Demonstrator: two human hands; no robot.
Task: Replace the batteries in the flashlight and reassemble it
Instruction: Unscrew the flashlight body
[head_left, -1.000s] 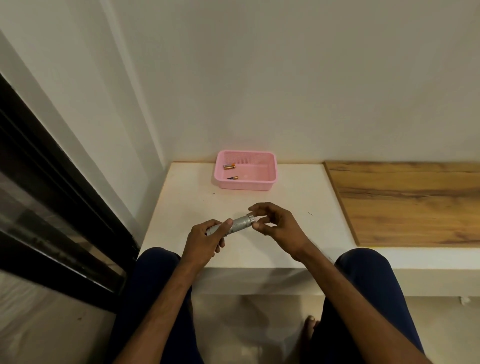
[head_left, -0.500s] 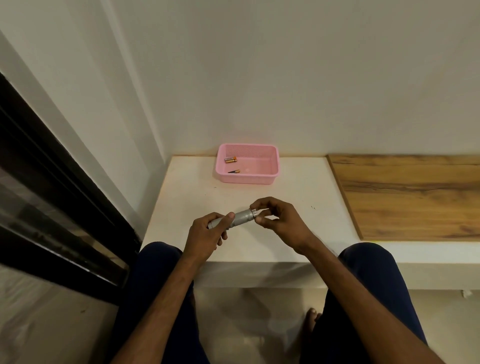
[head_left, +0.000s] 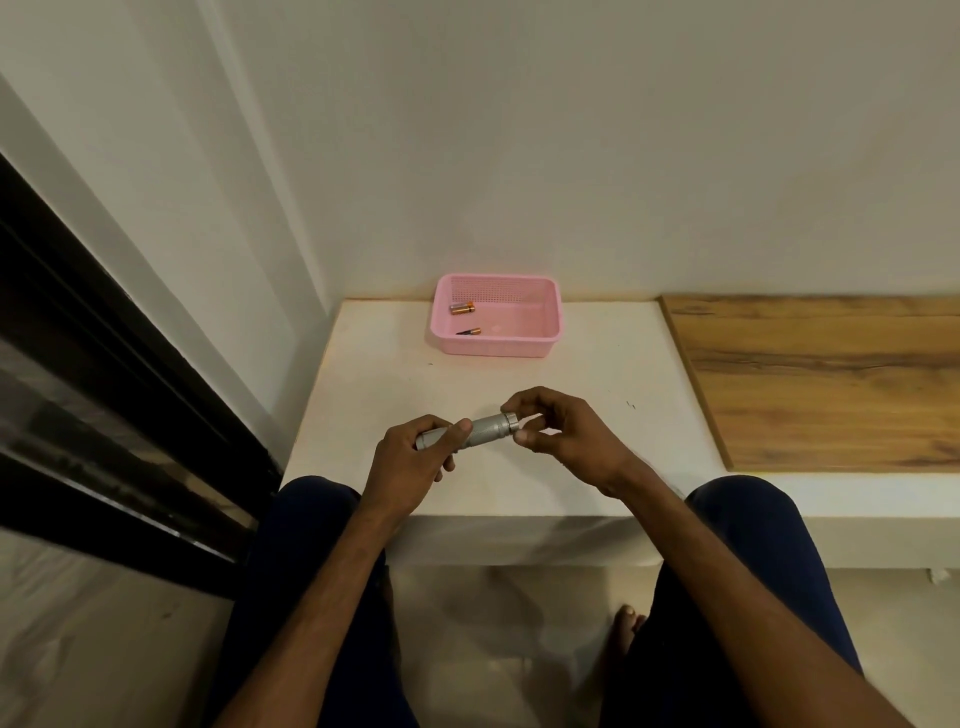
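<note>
Much of the flashlight (head_left: 488, 428) buried in the left hand (head_left: 410, 467), its right tip covered by fingers of the right hand (head_left: 563, 439), batteries (head_left: 462, 308) in the pink basket (head_left: 498, 347) too small to read, wooden board (head_left: 831, 384) cut off at right, foot (head_left: 626, 623) half hidden behind a leg (head_left: 737, 582)

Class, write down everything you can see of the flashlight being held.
The flashlight is a silver, metal-looking cylinder with a textured barrel and a raised ring at one end. It is held nearly level above the white counter: left hand gripping the plain end, right hand pinching the ringed end.
</note>
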